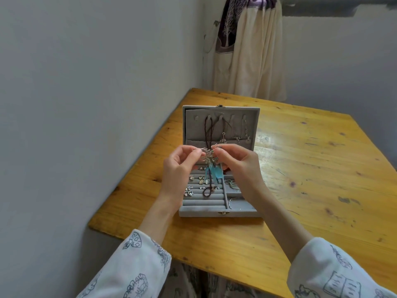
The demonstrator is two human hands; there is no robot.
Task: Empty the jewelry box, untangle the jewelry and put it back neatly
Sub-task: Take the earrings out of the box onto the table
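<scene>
An open grey jewelry box point(236, 213) stands on the wooden table. Above its tray, my left hand point(182, 166) and my right hand point(238, 163) both pinch a tangled clump of jewelry point(211, 160): silver chain and charms, blue feathers and a dark beaded strand hanging down into the box. Small earrings point(200, 179) sit in the ring rolls at the left of the tray. A green cord point(232, 183) and a silver bangle point(231, 202) lie in the right compartments. Dark cord necklaces point(209, 130) and pendants point(247, 137) hang on the raised lid.
The wooden table point(311, 179) stands against a white wall on the left, its bare top stretching right of the box. A cream and purple garment point(249, 50) hangs in the corner behind the table.
</scene>
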